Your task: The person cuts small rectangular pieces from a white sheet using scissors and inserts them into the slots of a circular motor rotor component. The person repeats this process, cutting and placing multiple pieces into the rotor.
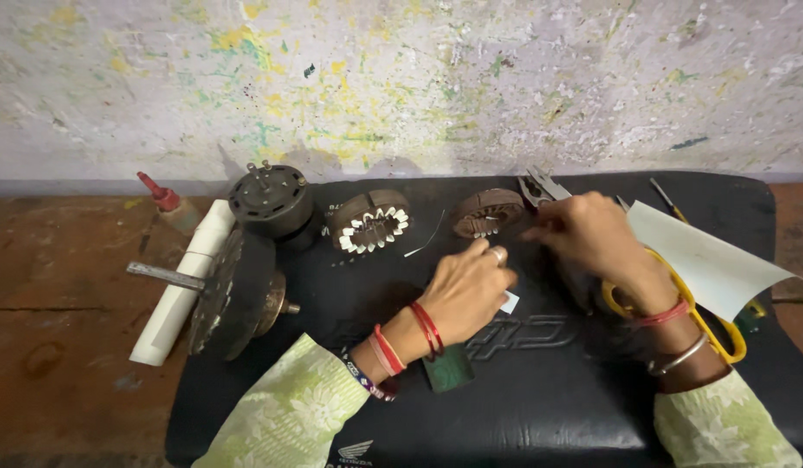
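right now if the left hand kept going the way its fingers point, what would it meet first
Probably the right hand: the left hand points up and to the right, its fingertips nearly at the right hand's fingers. The brown stator lies just beyond; depth is unclear.

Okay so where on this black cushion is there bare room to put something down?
Bare patch: the black padded cushion's near edge, between both sleeves. Another lies between the grey disc-shaped motor housing and the left hand. The far edge is crowded: brown wound stators, pliers, right hand.

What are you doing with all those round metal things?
A person works at a black cushion. The left hand presses on a small white paper piece; the right hand pinches something too small to tell. Two wound motor cores, pliers and yellow scissors lie nearby.
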